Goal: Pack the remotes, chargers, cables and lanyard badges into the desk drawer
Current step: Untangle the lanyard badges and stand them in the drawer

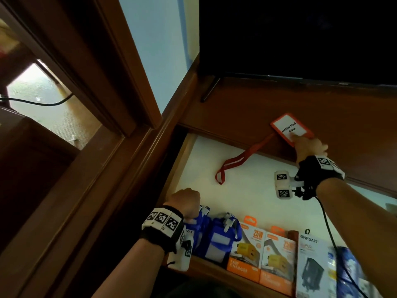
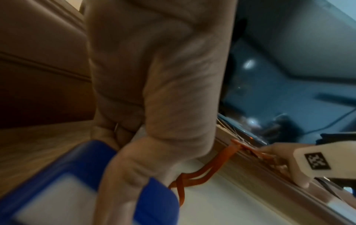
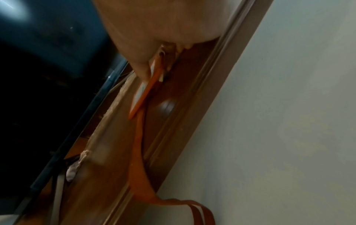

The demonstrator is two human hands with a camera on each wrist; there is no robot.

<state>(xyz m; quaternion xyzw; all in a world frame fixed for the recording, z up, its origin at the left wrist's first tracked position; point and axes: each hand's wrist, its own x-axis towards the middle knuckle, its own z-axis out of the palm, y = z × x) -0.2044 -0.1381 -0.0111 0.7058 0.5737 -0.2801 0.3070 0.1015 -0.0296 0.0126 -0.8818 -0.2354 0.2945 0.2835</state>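
A red lanyard badge (image 1: 289,128) lies on the desk top just behind the open drawer (image 1: 247,194). My right hand (image 1: 301,141) pinches its near end, seen edge-on in the right wrist view (image 3: 142,94) between thumb and fingers (image 3: 140,67). Its red strap (image 1: 240,162) trails over the edge onto the drawer's white bottom. At the drawer's front left, my left hand (image 1: 186,202) is curled, its thumb (image 2: 123,175) lying across a blue badge holder (image 2: 77,179). A second blue badge holder (image 1: 221,239) stands beside it.
Two orange charger boxes (image 1: 245,250), a white charger box (image 1: 313,269) and a blue pack (image 1: 352,274) line the drawer's front wall. A dark television (image 1: 300,39) stands on the desk behind. A wooden door frame (image 1: 96,82) rises at the left.
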